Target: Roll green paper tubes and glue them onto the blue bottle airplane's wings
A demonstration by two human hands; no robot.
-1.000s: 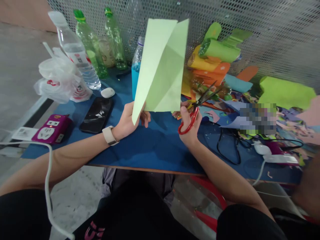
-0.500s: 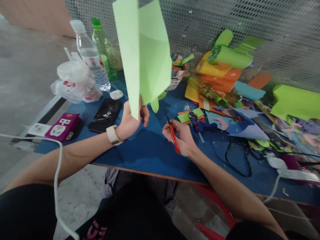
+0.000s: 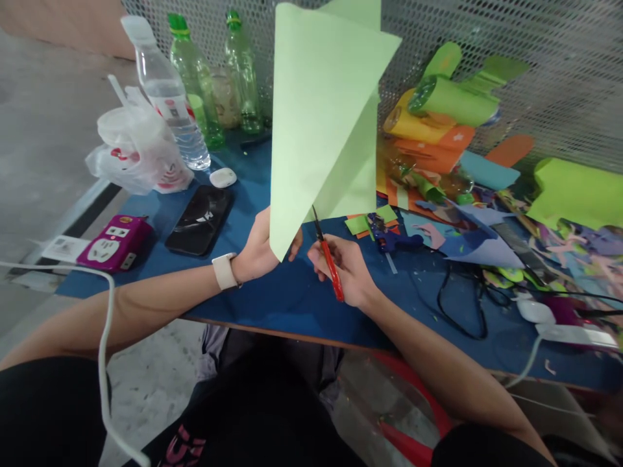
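Lying at the near left of the blue counter: a purple power strip, then a black phone just to its right. Sitting farther back, a knotted plastic bag. Standing behind it, against the perforated metal screen, a clear water bottle and two green bottles. Running along the far left, beyond the counter's edge, a grey concrete floor.

Pinching the lower corner of a folded green sheet with the left hand, thumb on the near face and fingers curled behind. Wearing a pale watch on that wrist. Holding the sheet upright above the counter, narrow end down at the hand, wide end rising to the top of the view.

Gripping red-handled scissors in the right hand, just right of the left hand, with fingers wrapped tight around the handles. Holding the blades together, pointing up and far, tip just beside the sheet's lower edge; touching it or not, impossible to tell.

Lying farther right on the counter: a small blue glue gun among coloured scraps, and a looping black cable nearer. Piling up at the far right, against the screen, green, yellow and orange paper rolls.
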